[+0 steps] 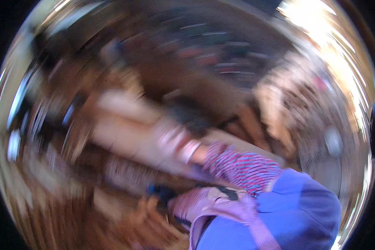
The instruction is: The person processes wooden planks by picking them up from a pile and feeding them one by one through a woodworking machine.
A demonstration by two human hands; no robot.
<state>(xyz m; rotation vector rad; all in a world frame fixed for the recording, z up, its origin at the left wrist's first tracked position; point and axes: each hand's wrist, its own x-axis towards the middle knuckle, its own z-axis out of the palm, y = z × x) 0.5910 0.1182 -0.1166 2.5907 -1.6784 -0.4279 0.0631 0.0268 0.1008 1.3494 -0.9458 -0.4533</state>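
The whole picture is badly smeared by motion. My right arm, in a blue shirt sleeve and a red-and-blue striped oversleeve [241, 166], reaches toward the middle. At its end my right hand [173, 139], in what looks like a pinkish-white glove, is over a long pale board or bench top [127, 135]. Its fingers are too blurred to show whether they hold anything. Just beyond the hand is a dark, blurred object [191, 118]; whether they touch cannot be told. I cannot make out my left hand.
A purple apron [233, 208] covers my front. Brown wood-like pieces [254, 129] stand beyond the arm, with a pale heaped pile [296, 91] at the right. Reddish and dark blurred things [208, 52] lie at the far side. A small dark blue item [160, 193] shows at lower left.
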